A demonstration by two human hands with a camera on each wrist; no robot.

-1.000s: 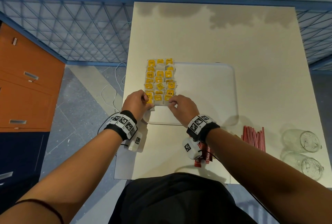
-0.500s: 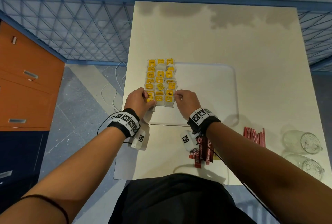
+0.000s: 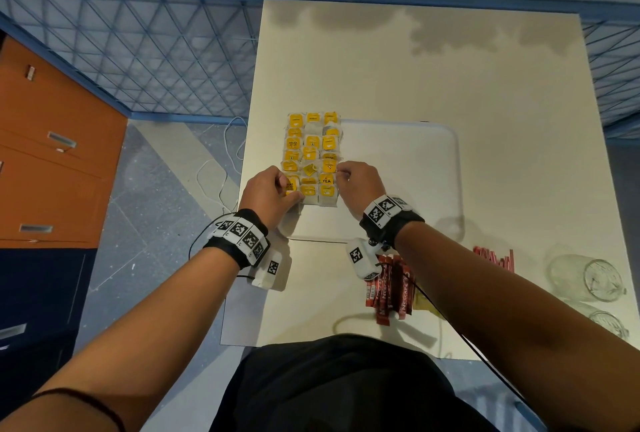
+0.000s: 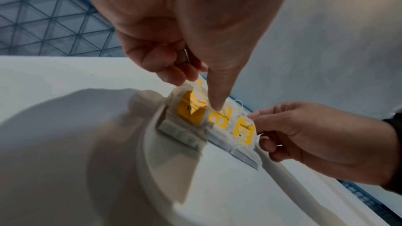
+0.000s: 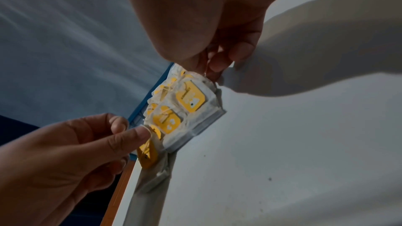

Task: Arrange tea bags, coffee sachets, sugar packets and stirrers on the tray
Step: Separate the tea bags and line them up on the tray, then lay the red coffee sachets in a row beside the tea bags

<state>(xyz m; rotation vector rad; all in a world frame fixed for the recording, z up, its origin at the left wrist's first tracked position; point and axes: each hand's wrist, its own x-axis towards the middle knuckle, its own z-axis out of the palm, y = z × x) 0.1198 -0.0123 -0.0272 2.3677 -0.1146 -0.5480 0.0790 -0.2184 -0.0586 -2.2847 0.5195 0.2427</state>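
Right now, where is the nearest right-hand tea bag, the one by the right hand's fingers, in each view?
Head: the tea bag lies at the block's near right corner, on the tray, beside the right hand.
Left wrist: right of centre, touching the right hand's fingertips.
Right wrist: centre, below the fingers.
Shared landmark: its yellow tag.

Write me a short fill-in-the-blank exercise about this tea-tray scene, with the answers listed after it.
1. The tea bags lie in rows along the ____ side of the tray.
2. Each tea bag carries a tag coloured ____.
3. The red coffee sachets lie on the ____, not yet on the tray.
4. Two empty ____ lie on their sides at the table's right edge.

Missing words: left; yellow; table; glasses
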